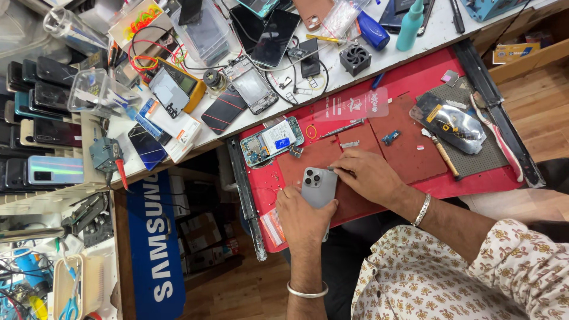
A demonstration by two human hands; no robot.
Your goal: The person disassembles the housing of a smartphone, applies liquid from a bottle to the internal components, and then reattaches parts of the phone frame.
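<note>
Grey phone point(318, 185), back up on the red mat point(409, 157), is clasped by the left hand point(303, 214); the right hand point(368, 173) pinches a small tool at its top edge. An opened phone point(271, 142), tweezers point(342, 128) and loose screws lie just beyond.

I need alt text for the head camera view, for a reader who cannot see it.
Two bare hands work on a grey smartphone lying back-up on a red work mat: the left hand grips it, the right hand touches its top edge. An opened phone with exposed circuit board lies nearby.
</note>
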